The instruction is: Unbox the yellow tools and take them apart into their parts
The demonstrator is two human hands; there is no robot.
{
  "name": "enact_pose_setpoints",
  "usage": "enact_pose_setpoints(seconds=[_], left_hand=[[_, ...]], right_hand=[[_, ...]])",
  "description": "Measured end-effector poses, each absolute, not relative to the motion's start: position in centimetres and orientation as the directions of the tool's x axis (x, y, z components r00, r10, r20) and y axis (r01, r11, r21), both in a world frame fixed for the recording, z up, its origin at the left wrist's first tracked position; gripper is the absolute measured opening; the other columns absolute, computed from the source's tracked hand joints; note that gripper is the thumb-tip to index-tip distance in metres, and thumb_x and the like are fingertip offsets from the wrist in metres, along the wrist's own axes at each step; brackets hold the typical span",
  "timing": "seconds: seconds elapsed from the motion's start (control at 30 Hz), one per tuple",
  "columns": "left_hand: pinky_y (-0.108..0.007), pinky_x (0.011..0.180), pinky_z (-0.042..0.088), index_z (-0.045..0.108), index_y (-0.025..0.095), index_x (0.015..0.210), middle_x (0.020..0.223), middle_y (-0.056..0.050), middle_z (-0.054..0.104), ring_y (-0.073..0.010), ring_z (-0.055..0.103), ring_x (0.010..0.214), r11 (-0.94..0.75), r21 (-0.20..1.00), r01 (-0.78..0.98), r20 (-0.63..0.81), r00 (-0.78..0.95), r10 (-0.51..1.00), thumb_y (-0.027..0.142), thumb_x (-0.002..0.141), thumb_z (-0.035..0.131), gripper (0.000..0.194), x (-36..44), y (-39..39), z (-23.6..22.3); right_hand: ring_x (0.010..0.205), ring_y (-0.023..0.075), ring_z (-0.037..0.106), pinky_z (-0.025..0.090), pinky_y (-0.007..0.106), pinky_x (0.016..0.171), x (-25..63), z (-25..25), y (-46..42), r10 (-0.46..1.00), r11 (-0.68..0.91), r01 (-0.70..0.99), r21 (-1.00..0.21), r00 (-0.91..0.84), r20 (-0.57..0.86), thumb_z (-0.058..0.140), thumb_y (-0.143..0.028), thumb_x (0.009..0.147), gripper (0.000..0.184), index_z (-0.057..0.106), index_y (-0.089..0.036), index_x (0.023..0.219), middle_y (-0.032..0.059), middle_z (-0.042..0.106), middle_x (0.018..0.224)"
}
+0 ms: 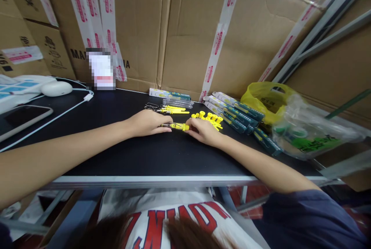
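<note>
My left hand (pixel 149 122) pinches the left end of a yellow pen-like tool with a see-through body (pixel 177 126), held level just over the black tabletop (pixel 162 156). At its other end, my right hand (pixel 204 130) grips the yellow tip, its fingertips partly hiding it. Behind my right hand lie several small yellow plastic caps (pixel 202 115) and thin pieces. Beyond my left hand are several yellow sticks (pixel 176 109) with metal wire ends, and clear tubes (pixel 181 103) lie behind them.
A slim printed box (pixel 169 94) lies at the back, with several more boxes (pixel 234 110) at right. Beside them are a yellow bag (pixel 256 96) and a clear bag (pixel 313 137). A phone (pixel 24 116), white cable (pixel 65 116) and white case (pixel 56 89) lie left. Cardboard (pixel 191 28) walls the back.
</note>
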State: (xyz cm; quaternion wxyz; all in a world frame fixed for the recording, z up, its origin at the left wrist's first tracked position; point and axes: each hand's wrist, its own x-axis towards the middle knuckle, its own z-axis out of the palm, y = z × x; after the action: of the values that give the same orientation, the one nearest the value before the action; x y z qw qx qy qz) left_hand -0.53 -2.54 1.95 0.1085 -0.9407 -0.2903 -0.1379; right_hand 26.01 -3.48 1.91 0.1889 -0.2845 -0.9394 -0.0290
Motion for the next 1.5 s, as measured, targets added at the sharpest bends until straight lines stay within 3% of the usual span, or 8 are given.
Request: enact_pose_setpoints(seconds=[0.13,0.33,0.5,0.73,0.9,1.13,1.3,1.5], left_hand=[[-0.021,0.057,0.037,0.057,0.024,0.108,0.090,0.000,0.071,-0.0154,0.067,0.073,-0.812,-0.122,0.570,0.322,0.797,0.511,0.048,0.094,0.041,0.032,-0.60,-2.47,1.87],[-0.021,0.058,0.038,0.057,0.024,0.108,0.090,0.000,0.071,-0.0155,0.067,0.074,-0.813,-0.126,0.568,0.323,0.798,0.508,0.047,0.094,0.041,0.032,-0.57,-2.46,1.85],[-0.022,0.058,0.038,0.058,0.024,0.107,0.090,0.000,0.071,-0.0160,0.067,0.075,-0.813,-0.120,0.570,0.328,0.796,0.509,0.047,0.094,0.042,0.031,-0.50,-2.49,1.90],[-0.022,0.059,0.038,0.057,0.024,0.108,0.092,0.000,0.071,-0.0158,0.067,0.076,-0.821,-0.116,0.559,0.328,0.802,0.500,0.046,0.094,0.042,0.031,-0.63,-2.39,1.79],[-0.021,0.058,0.038,0.058,0.024,0.108,0.089,0.000,0.071,-0.0155,0.066,0.073,-0.811,-0.108,0.574,0.333,0.790,0.515,0.049,0.093,0.041,0.033,-0.67,-2.34,1.74],[-0.022,0.057,0.039,0.058,0.023,0.108,0.088,-0.001,0.071,-0.0163,0.067,0.073,-0.812,-0.114,0.572,0.331,0.793,0.512,0.048,0.093,0.041,0.033,-0.50,-2.57,1.96],[-0.021,0.057,0.038,0.058,0.023,0.108,0.089,0.000,0.071,-0.0155,0.067,0.073,-0.818,-0.108,0.565,0.334,0.796,0.505,0.048,0.093,0.041,0.033,-0.53,-2.48,1.92],[-0.021,0.058,0.038,0.058,0.024,0.108,0.090,0.000,0.071,-0.0156,0.067,0.075,-0.811,-0.114,0.574,0.323,0.793,0.516,0.048,0.093,0.041,0.033,-0.52,-2.54,2.00]], right_hand=[[0.064,0.0138,0.052,0.038,0.023,0.059,26.03,1.90,-3.46,0.499,0.849,0.527,-0.033,-0.782,0.373,0.048,-0.030,0.091,0.010,0.048,-0.020,0.093,0.0024,0.058,0.077],[0.061,0.0143,0.050,0.035,0.024,0.057,25.90,2.36,-3.83,0.601,0.790,0.602,-0.113,-0.727,0.333,0.047,-0.046,0.090,0.027,0.048,-0.020,0.092,0.0009,0.056,0.073],[0.067,0.0169,0.052,0.037,0.027,0.064,25.86,2.24,-3.69,0.626,0.777,0.609,-0.161,-0.720,0.299,0.023,-0.037,0.098,0.037,0.051,-0.019,0.083,0.0045,0.057,0.074],[0.062,0.0131,0.052,0.038,0.025,0.063,25.49,2.18,-3.83,0.627,0.776,0.558,-0.294,-0.730,0.270,0.031,-0.036,0.097,0.035,0.053,-0.017,0.079,0.0019,0.056,0.070],[0.058,0.0116,0.047,0.035,0.023,0.056,25.72,2.18,-3.89,0.619,0.786,0.568,-0.245,-0.719,0.318,0.047,-0.037,0.092,0.018,0.046,-0.019,0.087,-0.0007,0.054,0.071],[0.063,0.0142,0.050,0.033,0.024,0.057,26.05,1.96,-3.35,0.512,0.834,0.552,0.001,-0.775,0.370,0.046,-0.025,0.090,0.005,0.045,-0.020,0.088,0.0016,0.056,0.074],[0.057,0.0125,0.047,0.031,0.023,0.054,25.83,2.40,-3.80,0.619,0.779,0.615,-0.123,-0.722,0.309,0.054,-0.045,0.086,0.026,0.044,-0.020,0.089,-0.0013,0.055,0.071],[0.066,0.0153,0.050,0.036,0.026,0.063,25.67,2.36,-3.86,0.632,0.772,0.616,-0.153,-0.724,0.275,0.026,-0.036,0.098,0.030,0.046,-0.019,0.082,0.0025,0.055,0.074]])
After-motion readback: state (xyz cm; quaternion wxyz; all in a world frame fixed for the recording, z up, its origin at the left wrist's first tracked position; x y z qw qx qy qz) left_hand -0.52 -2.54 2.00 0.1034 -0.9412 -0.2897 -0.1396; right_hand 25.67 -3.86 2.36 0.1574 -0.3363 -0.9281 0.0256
